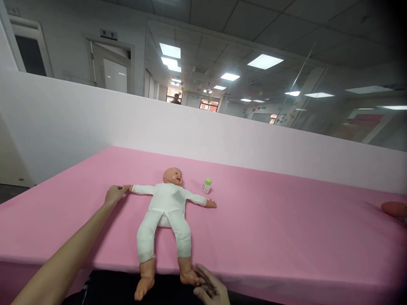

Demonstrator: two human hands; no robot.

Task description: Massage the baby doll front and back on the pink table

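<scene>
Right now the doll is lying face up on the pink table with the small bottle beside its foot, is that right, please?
Not quite: in the head view the small bottle stands beside the head of the doll, near its outstretched arm, not its foot. The doll does lie face up on the pink table.

Small white bottle with green cap (206, 185), pink tabletop (286, 228), white partition wall (95, 123), orange object (394, 208)

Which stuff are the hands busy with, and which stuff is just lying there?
Busy with:
baby doll: left hand at its arm, right hand at its foot.

Just lying there:
small bottle with green cap
orange thing at the table edge
</scene>
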